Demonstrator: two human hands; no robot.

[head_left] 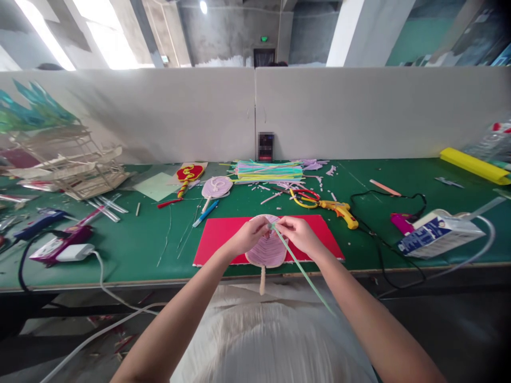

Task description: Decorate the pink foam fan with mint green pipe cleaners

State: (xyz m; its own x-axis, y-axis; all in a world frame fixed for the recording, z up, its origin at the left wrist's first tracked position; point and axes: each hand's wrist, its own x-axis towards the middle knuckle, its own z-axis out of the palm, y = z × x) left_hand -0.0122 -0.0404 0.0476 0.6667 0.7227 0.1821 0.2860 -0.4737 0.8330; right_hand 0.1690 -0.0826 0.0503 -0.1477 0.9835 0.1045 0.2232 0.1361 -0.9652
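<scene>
Both of my hands meet over a purple ribbed fan-shaped piece (266, 255) with a pale rim and a beige handle. It lies on a red board (215, 239), its handle reaching past the table's front edge. My left hand (252, 234) pinches one end of a light green pipe cleaner (305, 274) at a small curled part. My right hand (297, 234) is closed on the same pipe cleaner just to the right. Its long free end slants down toward my right forearm. The fingertips hide most of the curled part.
Behind the board lie a round purple piece (217, 187), a blue pen (205, 214), a pipe cleaner bundle (269, 172), scissors (304, 199) and a yellow glue gun (339, 211). Cables and a carton (441, 234) stand right; a power strip (62, 246) and a stick model (75, 165) left.
</scene>
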